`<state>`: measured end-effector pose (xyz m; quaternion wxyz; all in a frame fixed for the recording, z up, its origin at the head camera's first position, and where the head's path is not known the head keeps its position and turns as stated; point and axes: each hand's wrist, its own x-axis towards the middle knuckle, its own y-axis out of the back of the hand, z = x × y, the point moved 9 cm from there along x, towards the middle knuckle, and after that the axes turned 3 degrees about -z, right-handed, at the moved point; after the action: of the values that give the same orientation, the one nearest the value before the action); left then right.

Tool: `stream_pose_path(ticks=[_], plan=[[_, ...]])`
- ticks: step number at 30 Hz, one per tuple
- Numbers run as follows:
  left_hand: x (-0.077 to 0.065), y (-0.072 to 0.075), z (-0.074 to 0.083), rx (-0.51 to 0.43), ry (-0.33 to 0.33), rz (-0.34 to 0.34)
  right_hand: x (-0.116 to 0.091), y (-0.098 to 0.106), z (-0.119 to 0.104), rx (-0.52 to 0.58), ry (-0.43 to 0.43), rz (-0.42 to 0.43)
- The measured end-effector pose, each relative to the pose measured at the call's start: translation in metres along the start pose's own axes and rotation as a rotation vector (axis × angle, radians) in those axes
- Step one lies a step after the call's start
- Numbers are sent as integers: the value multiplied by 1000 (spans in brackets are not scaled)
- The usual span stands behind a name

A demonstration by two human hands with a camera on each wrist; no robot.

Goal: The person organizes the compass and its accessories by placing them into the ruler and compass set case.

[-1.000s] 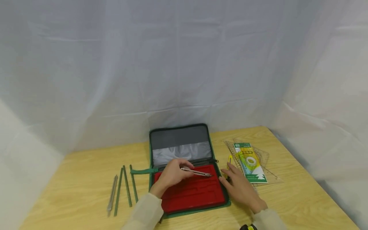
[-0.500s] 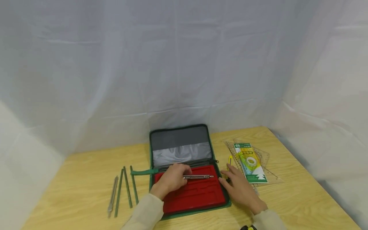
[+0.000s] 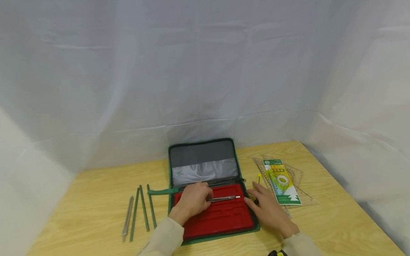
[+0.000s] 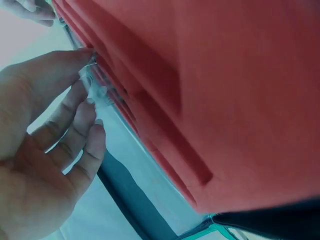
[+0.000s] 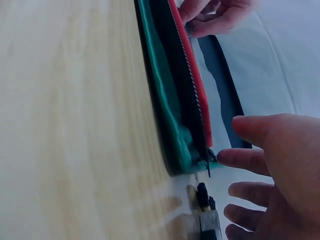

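Note:
A green zip case [image 3: 236, 232] lies unfolded on the table, its grey-lined lid [image 3: 201, 156] raised at the back and a red moulded tray [image 3: 221, 224] in its base. My left hand [image 3: 193, 201] pinches a slim silver drawing compass [image 3: 225, 198] low over a slot near the tray's back. Thumb and index finger meet at the compass in the left wrist view, the other fingers loosely bent; part of it is hidden. My right hand [image 3: 270, 209] rests at the case's right edge, fingers spread, one fingertip by the zip pull [image 5: 212, 156].
Left of the case lie three green pencils [image 3: 134, 215] and another silver compass-like tool [image 3: 127, 218]. A green strap [image 3: 161, 192] sticks out from the case. On the right are a yellow cutter [image 3: 258, 177], a printed packet [image 3: 282, 181] and transparent set squares [image 3: 305, 200].
My left hand has turned the compass level and lowered it into line with the red tray's slot. My right hand stays at the case's edge. The view has shifted slightly.

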<state>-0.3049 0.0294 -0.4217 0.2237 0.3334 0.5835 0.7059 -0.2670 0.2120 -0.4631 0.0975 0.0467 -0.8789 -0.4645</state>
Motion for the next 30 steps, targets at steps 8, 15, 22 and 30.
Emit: stream_pose_path(ticks=[8, 15, 22, 30], plan=[[-9, 3, -4, -34, 51, -42, 0, -10, -11, 2, -7, -28], [-29, 14, -13, -43, 88, 13, -1, -17, -41, -25, 119, -84], [-44, 17, 5, -32, 22, 0, -8, -39, -63, -134, 236, -260], [-58, -2, 23, 18, -2, -193, -10, -48, -67, -214, 270, -304]])
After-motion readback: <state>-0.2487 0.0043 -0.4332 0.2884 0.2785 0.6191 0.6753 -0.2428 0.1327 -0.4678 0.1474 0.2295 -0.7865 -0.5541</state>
